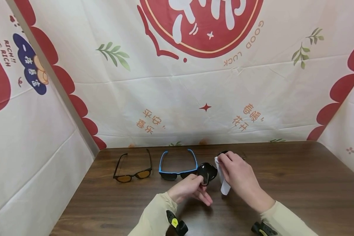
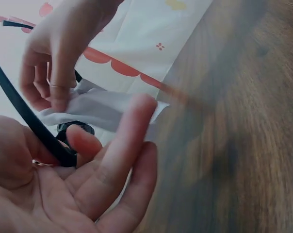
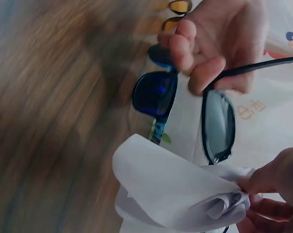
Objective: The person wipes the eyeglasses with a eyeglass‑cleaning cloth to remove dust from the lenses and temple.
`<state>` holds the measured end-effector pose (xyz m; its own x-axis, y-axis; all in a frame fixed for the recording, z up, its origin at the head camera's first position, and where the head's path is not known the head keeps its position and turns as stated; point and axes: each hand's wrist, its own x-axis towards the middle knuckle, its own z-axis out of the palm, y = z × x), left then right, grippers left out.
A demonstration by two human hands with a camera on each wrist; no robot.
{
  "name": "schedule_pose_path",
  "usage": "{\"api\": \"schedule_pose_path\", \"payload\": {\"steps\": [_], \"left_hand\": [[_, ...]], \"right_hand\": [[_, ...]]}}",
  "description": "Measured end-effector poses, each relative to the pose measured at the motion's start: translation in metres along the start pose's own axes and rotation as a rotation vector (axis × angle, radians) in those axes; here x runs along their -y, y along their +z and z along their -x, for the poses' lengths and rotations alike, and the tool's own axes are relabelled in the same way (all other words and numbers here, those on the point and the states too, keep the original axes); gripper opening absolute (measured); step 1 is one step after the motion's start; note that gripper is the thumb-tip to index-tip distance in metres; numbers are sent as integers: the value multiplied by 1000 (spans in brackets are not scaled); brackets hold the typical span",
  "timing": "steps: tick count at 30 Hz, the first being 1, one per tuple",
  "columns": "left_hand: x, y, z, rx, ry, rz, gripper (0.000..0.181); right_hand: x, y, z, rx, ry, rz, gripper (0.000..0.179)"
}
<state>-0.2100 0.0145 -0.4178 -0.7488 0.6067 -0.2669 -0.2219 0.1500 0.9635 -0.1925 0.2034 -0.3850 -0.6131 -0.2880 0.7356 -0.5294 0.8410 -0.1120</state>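
Black-framed sunglasses are held up above the table, one dark lens facing the right wrist camera. My left hand pinches them at the corner beside the hinge with thumb and index finger, the other fingers extended away. A black temple arm crosses the left palm in the left wrist view. My right hand pinches a white cloth, which hangs down in folds. The cloth and right hand cover the far half of the sunglasses, so I cannot tell exactly where the cloth touches them.
On the brown wooden table, blue-and-black sunglasses lie just behind the left hand. Further left are dark-framed glasses with orange-brown lenses, temples spread. A white printed curtain hangs along the table's back edge.
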Motion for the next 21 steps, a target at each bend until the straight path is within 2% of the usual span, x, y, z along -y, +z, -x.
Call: {"api": "schedule_pose_path", "payload": {"steps": [3, 11, 17, 21], "left_hand": [[-2, -1, 2, 8, -8, 13, 27], [-5, -5, 9, 62, -92, -57, 30], [-5, -3, 11, 85, -68, -84, 31], [-5, -2, 11, 106, -57, -83, 31]], "right_hand": [[-4, 1, 0, 6, -32, 59, 25], [-15, 1, 2, -3, -104, 244, 18], [-15, 3, 5, 34, -38, 309, 20], [-13, 5, 3, 55, 6, 282, 19]]}}
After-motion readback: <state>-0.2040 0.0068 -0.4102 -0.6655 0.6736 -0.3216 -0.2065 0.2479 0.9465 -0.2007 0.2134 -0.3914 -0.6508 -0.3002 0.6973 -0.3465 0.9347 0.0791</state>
